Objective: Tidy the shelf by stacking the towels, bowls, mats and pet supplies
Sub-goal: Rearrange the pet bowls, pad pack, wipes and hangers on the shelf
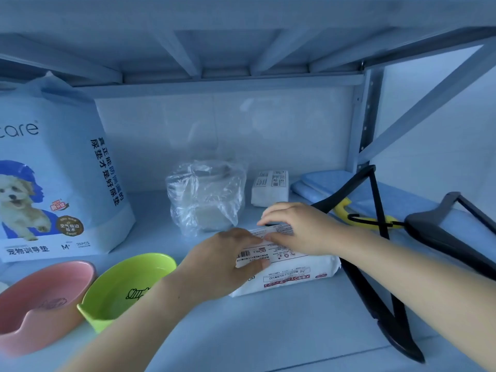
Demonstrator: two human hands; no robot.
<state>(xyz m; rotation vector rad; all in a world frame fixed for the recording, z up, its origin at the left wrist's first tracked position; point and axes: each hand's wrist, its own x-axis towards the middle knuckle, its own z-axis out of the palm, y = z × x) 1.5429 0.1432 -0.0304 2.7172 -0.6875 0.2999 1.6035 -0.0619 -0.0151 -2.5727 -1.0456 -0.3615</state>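
Head view looks into a shelf [241, 331] where both hands work on white towel packs just right of the middle. What seems to be an upper towel pack [271, 249] lies on a lower towel pack [290, 277], though the seam between them is hard to read. The left hand [222, 261] grips the upper pack's left end, thumb along its near edge. The right hand [298, 229] lies over the top with its fingers curled round the far edge. So both hands are grasping the same pack.

The step in hand looks like squaring this pack onto the one beneath. To do it well:
- Slide the upper pack until its edges line up with the lower one, left end first.
- Press flat before letting go, since soft packs slump.
- Keep the right forearm clear of the black hanger [375, 210] just to the right, which could be knocked.

A third towel pack [269, 187] sits farther back, apart from the stack, and probably belongs on it next. A crinkled plastic bag [206, 194] stands just left of that pack. The pink bowl [40, 299] and green bowl [128, 285] sit side by side at near left, not yet nested.
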